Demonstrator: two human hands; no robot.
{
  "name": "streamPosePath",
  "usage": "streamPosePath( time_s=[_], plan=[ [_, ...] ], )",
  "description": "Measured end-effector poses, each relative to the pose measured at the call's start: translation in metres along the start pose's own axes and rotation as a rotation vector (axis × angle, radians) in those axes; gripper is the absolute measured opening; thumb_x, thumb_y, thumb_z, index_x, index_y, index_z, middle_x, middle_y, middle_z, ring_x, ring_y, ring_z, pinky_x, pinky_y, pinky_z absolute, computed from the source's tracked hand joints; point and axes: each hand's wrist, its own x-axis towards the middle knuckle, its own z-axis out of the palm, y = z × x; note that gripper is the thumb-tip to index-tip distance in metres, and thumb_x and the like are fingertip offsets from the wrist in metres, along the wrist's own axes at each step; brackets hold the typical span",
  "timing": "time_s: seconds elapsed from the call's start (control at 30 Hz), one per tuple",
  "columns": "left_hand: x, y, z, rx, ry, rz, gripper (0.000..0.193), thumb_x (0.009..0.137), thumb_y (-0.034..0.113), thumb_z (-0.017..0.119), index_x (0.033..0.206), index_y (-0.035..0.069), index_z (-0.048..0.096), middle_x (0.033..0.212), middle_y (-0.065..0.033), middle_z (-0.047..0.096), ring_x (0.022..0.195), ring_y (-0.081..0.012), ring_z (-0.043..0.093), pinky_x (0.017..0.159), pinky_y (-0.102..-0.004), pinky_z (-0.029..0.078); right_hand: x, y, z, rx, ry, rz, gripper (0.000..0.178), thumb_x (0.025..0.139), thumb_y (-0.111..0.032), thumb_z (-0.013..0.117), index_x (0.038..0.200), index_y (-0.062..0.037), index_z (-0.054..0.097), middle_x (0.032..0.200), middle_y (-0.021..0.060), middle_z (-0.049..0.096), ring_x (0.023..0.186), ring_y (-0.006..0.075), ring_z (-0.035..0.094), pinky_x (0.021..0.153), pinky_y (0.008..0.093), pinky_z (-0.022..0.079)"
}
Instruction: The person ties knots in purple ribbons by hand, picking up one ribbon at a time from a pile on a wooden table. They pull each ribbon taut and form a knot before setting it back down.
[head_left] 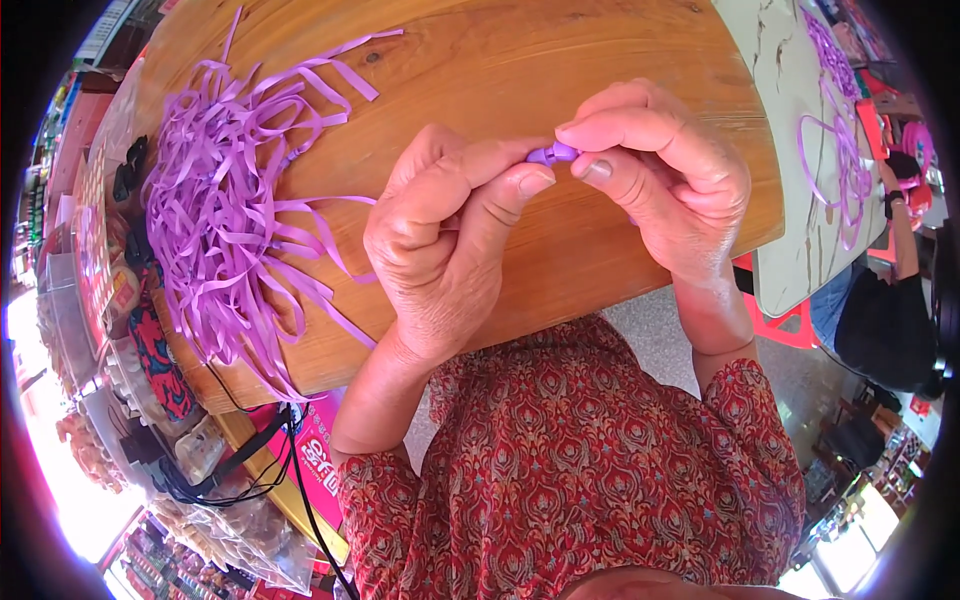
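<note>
**Bimanual Hold: Obstructions, Quantities, Clearances**

We read clock positions from the purple clip (553,153), held above the wooden table (480,70).

Obstructions: a tangled pile of purple ribbons (225,230) lies at 8 to 9 o'clock, loose ends running up beside our left hand (440,225). Black cables (290,435) hang at 7 o'clock near a pink box (325,480). A second ribbon bunch (830,60) lies at 2 to 3 o'clock on the white marbled table (805,265); a co-worker (885,320) is at 4 o'clock.

Quantities: clip, one; tables, two; ribbons, too entangled to count.

Grip: our left thumb and forefinger pinch the clip's 9 o'clock end; our right hand (670,165) pinches its 3 o'clock end.

Clearances: the near table edge runs at 6 o'clock, beside our patterned top (580,460); open wood extends toward 12 o'clock.
</note>
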Motion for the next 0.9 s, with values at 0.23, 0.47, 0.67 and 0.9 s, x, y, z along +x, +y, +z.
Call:
streamPosePath(
  time_s=[0.23, 0.47, 0.67, 0.9],
  plan=[
    [0.001, 0.001, 0.0, -0.033, -0.035, -0.019, 0.014, 0.075, 0.001, 0.07, 0.089, 0.002, 0.069, 0.063, 0.002, 0.049, 0.057, -0.0068, 0.037, 0.051, -0.0205, 0.031, -0.0018, 0.0036, -0.0018, 0.061, 0.003, 0.008, 0.021, 0.072, 0.011, 0.066, 0.09, 0.0022, 0.064, 0.092, 0.0112, 0.059, 0.076, 0.0112, 0.056, 0.057, 0.0169, 0.044],
    [0.0012, 0.0003, 0.0023, -0.038, -0.042, 0.022, 0.013, 0.075, 0.001, 0.07, 0.088, 0.003, 0.07, 0.064, 0.0022, 0.053, 0.056, -0.0077, 0.036, 0.051, -0.0215, 0.031, -0.0007, 0.0029, -0.0028, 0.028, 0.006, -0.02, 0.019, 0.071, 0.01, 0.067, 0.088, 0.0009, 0.064, 0.086, 0.0098, 0.06, 0.071, 0.0093, 0.054, 0.048, 0.0163, 0.037],
    [-0.0011, 0.0004, 0.0007, -0.075, -0.047, -0.043, 0.013, 0.075, 0.002, 0.07, 0.088, 0.003, 0.07, 0.066, 0.0018, 0.056, 0.057, -0.0077, 0.037, 0.051, -0.0214, 0.033, -0.002, 0.0042, -0.0008, 0.041, 0.018, -0.015, 0.018, 0.071, 0.01, 0.067, 0.086, 0.001, 0.064, 0.085, 0.0096, 0.06, 0.07, 0.0108, 0.054, 0.048, 0.0169, 0.037],
    [-0.0002, 0.0021, 0.001, -0.06, -0.042, -0.024, 0.013, 0.075, 0.001, 0.07, 0.087, 0.003, 0.07, 0.069, -0.0002, 0.061, 0.058, -0.0083, 0.041, 0.053, -0.0205, 0.036, -0.0016, 0.0038, -0.0019, 0.002, -0.005, -0.03, 0.018, 0.07, 0.01, 0.067, 0.086, 0.0016, 0.063, 0.084, 0.0098, 0.06, 0.071, 0.0126, 0.054, 0.052, 0.0184, 0.039]
  ],
)
